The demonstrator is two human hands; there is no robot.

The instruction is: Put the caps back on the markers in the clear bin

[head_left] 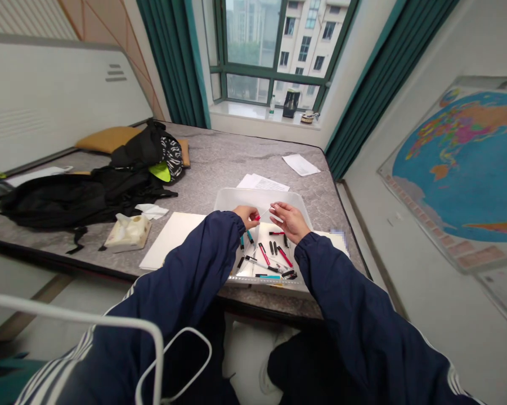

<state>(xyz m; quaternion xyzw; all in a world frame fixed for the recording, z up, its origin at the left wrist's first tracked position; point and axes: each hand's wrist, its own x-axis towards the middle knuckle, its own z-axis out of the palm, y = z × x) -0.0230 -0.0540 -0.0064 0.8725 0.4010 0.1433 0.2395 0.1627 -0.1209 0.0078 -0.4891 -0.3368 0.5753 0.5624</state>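
Over a translucent plastic bin (293,199), my two hands are held close together. My left hand (247,216) is closed on a small red pen part (257,217). The fingers of my right hand (290,219) pinch the end of a thin, clear-white piece (265,214) that reaches toward the red part. Whether the two pieces touch is too small to tell. Below my hands, several red pens (285,257), black caps (273,247) and teal pieces (250,237) lie scattered on a white surface inside the bin.
White boards or paper (169,239) lie left of the bin, beside a tissue box (129,232). A black backpack (76,194) rests farther left on the grey mattress (219,152). Papers (301,165) lie behind the bin. A white cable or tube (88,318) crosses the lower left.
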